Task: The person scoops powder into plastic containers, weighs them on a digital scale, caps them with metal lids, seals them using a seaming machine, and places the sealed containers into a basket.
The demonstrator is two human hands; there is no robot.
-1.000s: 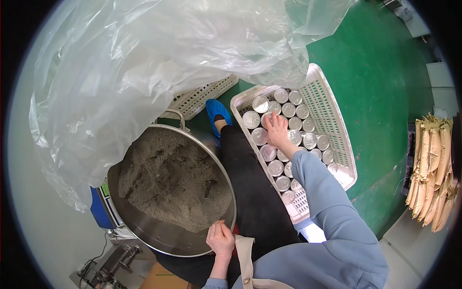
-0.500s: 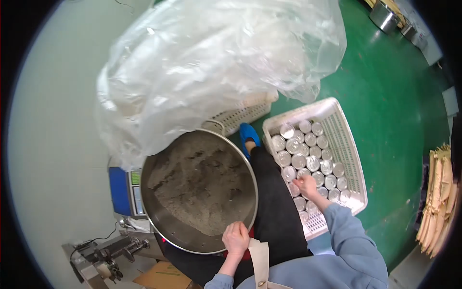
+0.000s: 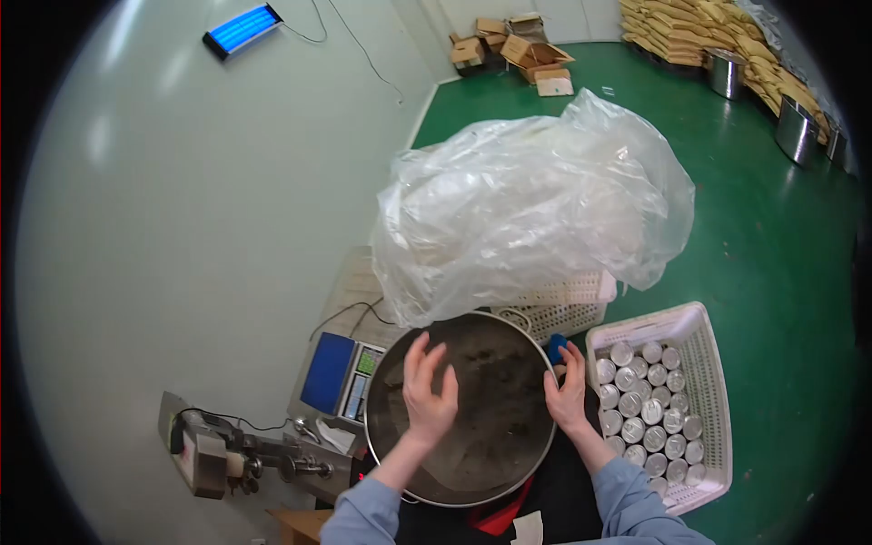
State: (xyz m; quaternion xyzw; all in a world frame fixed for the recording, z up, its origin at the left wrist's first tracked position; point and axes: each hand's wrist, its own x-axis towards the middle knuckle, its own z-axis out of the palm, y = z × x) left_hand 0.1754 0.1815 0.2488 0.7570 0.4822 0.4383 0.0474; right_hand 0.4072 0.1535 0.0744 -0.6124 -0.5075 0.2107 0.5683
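Withdrawn from the cans [image 3: 652, 411], my right hand [image 3: 569, 398] is hovering by the graspable right rim of the likely-heavy steel pot [image 3: 459, 497], left hand [image 3: 430, 400] above, both half-open, seemingly empty.

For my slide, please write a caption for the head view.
Left hand over a pot of powder, right hand beside it, with a basket of cans alongside.

A workshop or small factory room is indicated by the stacked sacks [image 3: 677, 34], metal pots [image 3: 725, 74], scale [image 3: 330, 372], crated cans [image 3: 652, 411] and green floor [image 3: 772, 263].
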